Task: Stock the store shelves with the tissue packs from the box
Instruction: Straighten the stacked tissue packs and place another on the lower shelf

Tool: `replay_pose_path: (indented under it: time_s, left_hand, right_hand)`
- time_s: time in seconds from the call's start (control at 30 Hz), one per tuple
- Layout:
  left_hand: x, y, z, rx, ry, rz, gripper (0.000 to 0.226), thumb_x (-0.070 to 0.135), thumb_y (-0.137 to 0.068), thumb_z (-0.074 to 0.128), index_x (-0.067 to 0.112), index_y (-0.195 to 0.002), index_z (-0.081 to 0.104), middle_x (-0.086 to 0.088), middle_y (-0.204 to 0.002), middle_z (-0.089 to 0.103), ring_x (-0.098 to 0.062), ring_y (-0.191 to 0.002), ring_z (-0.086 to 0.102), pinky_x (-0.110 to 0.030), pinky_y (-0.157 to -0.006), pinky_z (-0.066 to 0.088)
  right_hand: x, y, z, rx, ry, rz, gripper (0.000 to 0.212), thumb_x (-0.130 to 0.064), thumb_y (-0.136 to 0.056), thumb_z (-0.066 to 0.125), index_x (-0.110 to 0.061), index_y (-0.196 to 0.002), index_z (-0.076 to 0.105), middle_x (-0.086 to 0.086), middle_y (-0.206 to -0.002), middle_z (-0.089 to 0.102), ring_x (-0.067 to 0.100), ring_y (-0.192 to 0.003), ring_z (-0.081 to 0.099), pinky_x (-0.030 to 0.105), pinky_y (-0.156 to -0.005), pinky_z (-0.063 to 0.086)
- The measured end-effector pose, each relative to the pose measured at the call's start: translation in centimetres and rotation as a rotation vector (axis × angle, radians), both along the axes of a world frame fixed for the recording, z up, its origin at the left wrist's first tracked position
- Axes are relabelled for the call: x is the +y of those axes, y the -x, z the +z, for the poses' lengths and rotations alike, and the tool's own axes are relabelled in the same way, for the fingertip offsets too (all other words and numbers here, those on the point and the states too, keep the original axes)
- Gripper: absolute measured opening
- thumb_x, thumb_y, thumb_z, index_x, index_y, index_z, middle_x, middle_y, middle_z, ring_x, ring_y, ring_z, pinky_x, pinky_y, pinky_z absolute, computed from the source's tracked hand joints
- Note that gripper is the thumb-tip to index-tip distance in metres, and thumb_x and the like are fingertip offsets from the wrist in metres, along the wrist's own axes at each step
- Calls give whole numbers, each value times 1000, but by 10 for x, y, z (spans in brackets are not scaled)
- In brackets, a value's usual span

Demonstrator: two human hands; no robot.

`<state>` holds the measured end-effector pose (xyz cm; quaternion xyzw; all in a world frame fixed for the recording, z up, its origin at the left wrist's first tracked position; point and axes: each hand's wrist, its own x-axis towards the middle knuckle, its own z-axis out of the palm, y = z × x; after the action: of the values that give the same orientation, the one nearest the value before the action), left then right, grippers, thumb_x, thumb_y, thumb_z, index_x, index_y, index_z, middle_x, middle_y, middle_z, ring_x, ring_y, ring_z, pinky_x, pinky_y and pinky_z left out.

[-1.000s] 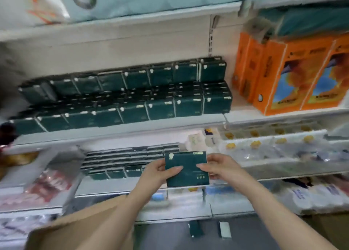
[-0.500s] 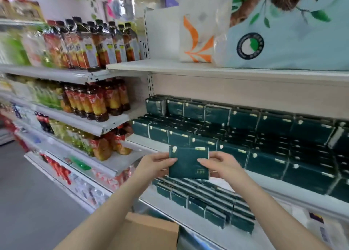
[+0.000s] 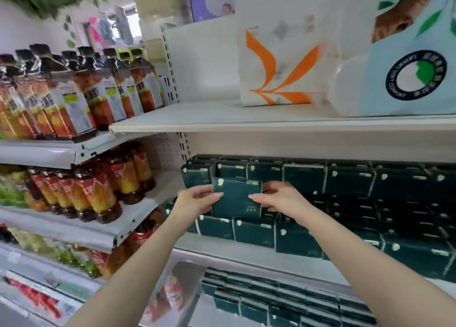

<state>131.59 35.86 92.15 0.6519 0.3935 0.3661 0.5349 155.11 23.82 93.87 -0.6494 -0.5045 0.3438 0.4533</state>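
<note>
A dark green tissue pack [image 3: 236, 197] is held upright between both hands in front of the middle shelf. My left hand [image 3: 197, 199] pinches its left edge, thumb on the front. My right hand [image 3: 277, 198] grips its right edge the same way. Behind it, rows of identical green packs [image 3: 345, 198] fill the shelf [image 3: 246, 255], stacked in two tiers. The held pack hovers at the left end of the upper tier, over the front row. The box is out of view.
More green packs [image 3: 271, 299] lie on the lower shelf. Large paper-roll bags [image 3: 283, 62] sit on the shelf above. Bottled drinks [image 3: 81, 97] crowd the shelves to the left, with a perforated upright [image 3: 183, 144] dividing the two bays.
Both hands have raised the pack from below the shelf edge up to the upper tier at the shelf's left end. My view has risen, and the box has dropped out of sight.
</note>
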Motion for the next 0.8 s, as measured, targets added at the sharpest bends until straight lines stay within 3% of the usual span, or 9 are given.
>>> replay_pose_path:
  time_s: [0.13,0.23,0.3,0.37,0.43,0.5,0.63,0.73,0.8]
  left_hand:
    - [45,-10,-7,159,-86,-33,85,61,-53,91,14,-120,72,4,-103,78,-13,-98,74,-33,-93,58]
    - [69,-19,-10,200,-133,-13,66,47,-67,89,15,-122,73,4,-105,78,-13,-96,72,-33,-95,56]
    - [82,-25,-14,174,-137,22,48,31,-78,87,15,-121,74,8,-99,78,-5,-90,73,-32,-97,57]
    - [96,-35,-18,177,-132,70,40,22,-83,83,12,-120,73,17,-82,75,7,-69,69,-23,-84,60]
    - [108,-41,-24,214,-160,108,39,22,-84,82,11,-121,73,21,-80,71,14,-61,63,-6,-66,52]
    - [119,-44,-29,246,-197,155,40,26,-83,83,13,-119,74,17,-88,71,15,-67,63,-3,-67,49]
    - [128,-43,-32,309,-248,201,38,34,-82,83,16,-115,77,3,-99,78,-12,-89,72,-30,-89,59]
    - [135,-43,-35,351,-338,206,31,37,-83,82,19,-108,79,9,-92,76,1,-81,66,-12,-75,52]
    - [139,-44,-38,361,-378,193,29,36,-83,82,18,-106,79,11,-89,75,4,-79,64,-8,-72,48]
  right_hand:
    - [43,-11,4,-157,59,-19,38,-46,-76,82,-23,-104,72,-7,-97,76,10,-89,72,31,-84,60]
    - [68,-17,3,-212,33,-9,27,-37,-80,81,-19,-98,76,0,-90,77,17,-86,74,35,-83,61]
    - [84,-17,-3,-236,6,-20,23,-32,-80,82,-13,-94,78,6,-85,77,23,-83,75,41,-84,60]
    - [100,-17,-10,-255,7,-43,22,-29,-79,83,-11,-91,79,6,-82,77,23,-80,75,45,-84,60]
    - [114,-19,-16,-263,18,-60,23,-28,-78,84,-9,-91,79,7,-82,77,23,-80,75,47,-85,59]
    - [129,-21,-21,-269,23,-77,25,-27,-77,85,-7,-91,79,7,-83,77,23,-80,75,46,-86,59]
    - [144,-22,-26,-345,0,-100,24,-30,-78,84,-9,-87,79,6,-79,76,20,-76,73,45,-82,59]
    - [148,-20,-33,-326,-11,-119,22,-28,-78,85,-9,-86,80,6,-76,75,22,-76,73,45,-82,59]
    - [149,-21,-34,-312,-15,-137,22,-27,-78,84,-7,-86,79,8,-77,75,24,-77,73,46,-82,59]
